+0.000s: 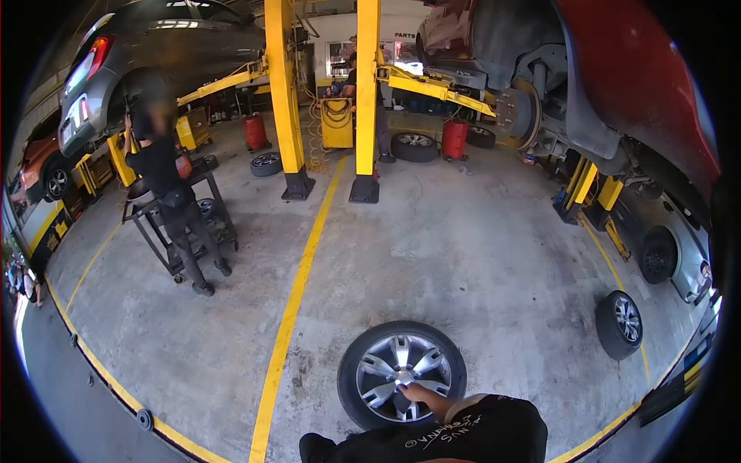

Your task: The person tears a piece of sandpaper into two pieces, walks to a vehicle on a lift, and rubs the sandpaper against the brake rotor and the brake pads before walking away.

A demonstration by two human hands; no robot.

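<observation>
A wheel (358, 409) with a black tyre and silver multi-spoke alloy rim lies flat on the floor directly below me. My right hand (414, 393) reaches down to its hub, fingers bent in just beneath the round centre cap (404, 377). A dark patch shows under the fingertips, and I cannot tell whether it is a held item or a gap between spokes. My left hand is out of view; only black clothing appears at the bottom edge.
A second wheel (619, 325) stands tilted at the right. Yellow lift posts (367, 100) rise ahead. A raised red car (633, 69) has its brake disc (519, 117) exposed. At left, a person (166, 170) works by a dark cart (220, 189) under a raised grey car (177, 50).
</observation>
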